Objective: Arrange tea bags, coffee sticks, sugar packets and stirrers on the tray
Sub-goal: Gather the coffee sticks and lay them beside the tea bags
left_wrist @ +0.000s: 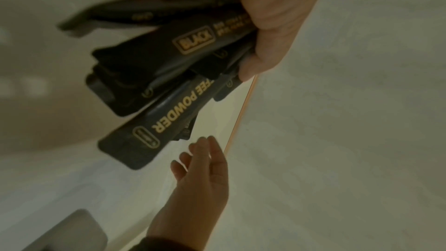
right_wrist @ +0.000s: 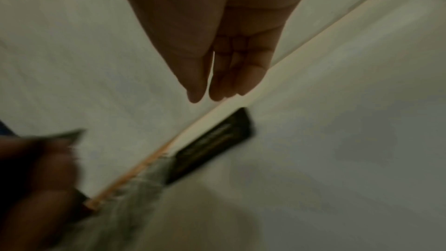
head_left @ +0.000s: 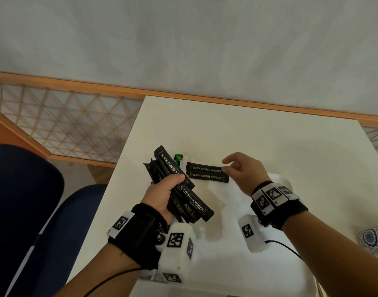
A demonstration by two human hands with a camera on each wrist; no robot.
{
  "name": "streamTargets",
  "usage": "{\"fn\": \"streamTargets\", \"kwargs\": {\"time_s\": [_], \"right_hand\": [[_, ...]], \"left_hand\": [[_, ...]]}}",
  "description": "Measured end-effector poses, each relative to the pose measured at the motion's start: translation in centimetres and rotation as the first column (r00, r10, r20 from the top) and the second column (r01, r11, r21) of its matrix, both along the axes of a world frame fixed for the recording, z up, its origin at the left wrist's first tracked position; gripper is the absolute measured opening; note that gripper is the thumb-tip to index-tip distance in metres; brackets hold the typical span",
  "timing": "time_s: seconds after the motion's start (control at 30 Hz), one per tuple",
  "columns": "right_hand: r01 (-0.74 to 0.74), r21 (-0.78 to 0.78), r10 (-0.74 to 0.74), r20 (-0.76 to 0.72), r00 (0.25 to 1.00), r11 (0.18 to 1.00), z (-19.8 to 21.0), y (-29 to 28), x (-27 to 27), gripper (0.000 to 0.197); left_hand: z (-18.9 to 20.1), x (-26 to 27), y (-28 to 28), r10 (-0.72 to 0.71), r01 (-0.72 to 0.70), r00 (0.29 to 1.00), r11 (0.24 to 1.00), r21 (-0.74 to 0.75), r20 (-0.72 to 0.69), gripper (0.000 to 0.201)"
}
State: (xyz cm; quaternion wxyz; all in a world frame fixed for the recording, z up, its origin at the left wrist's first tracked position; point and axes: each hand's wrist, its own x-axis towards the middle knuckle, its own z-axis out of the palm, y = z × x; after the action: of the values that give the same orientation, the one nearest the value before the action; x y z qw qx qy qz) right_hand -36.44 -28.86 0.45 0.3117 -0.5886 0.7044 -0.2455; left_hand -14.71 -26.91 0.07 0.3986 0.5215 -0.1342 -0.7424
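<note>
1. A fanned bundle of black coffee sticks (head_left: 179,189) was held in the left hand (head_left: 162,196), fingers and thumb curled tightly round its middle; the bundle's long axis ran diagonally, from up-left of the hand down toward the person.
2. Two laid coffee sticks (head_left: 207,173) were seen flat on the white desk (head_left: 248,133), side by side and touching, their long axes running straight across, left to right.
3. The right hand (head_left: 243,174) was placed just to the right of the laid pair, at its right-hand ends. Its grip was loose and nothing was held: thumb and fingers were nearly straight in the wrist view, a narrow gap between them.
4. Whether those fingertips were touching the pair's ends could not be told.
5. The bundle lay just left of the laid pair, so the right hand was judged nearer the pair, and the next stick would have to be drawn from the left hand's grip, across the pair.
6. A green packet (head_left: 178,159) was glimpsed behind the bundle, just left of the pair.
7. A tray edge could not be made out with certainty.
</note>
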Motion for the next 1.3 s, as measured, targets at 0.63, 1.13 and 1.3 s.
{"fn": "streamTargets", "kwargs": {"time_s": [0.63,1.13,1.3], "right_hand": [[-0.185,0.175,0.111,0.361,0.926,0.967,2.5,3.8,4.2,0.012],[-0.068,0.136,0.022,0.318,0.948,0.988,1.9,3.2,2.2,0.025],[-0.083,0.15,0.066,0.119,0.991,0.985,0.2,2.1,1.8,0.022]], "left_hand": [[2.3,-0.7,1.2,0.066,-0.07,0.997,0.993,-0.096,-0.051,0.024],[1.1,0.8,1.1,0.124,-0.115,0.988,0.989,-0.095,0.088,0.013],[1.2,1.3,1.2,0.128,-0.12,0.988,0.988,-0.096,0.081,0.01]]}}
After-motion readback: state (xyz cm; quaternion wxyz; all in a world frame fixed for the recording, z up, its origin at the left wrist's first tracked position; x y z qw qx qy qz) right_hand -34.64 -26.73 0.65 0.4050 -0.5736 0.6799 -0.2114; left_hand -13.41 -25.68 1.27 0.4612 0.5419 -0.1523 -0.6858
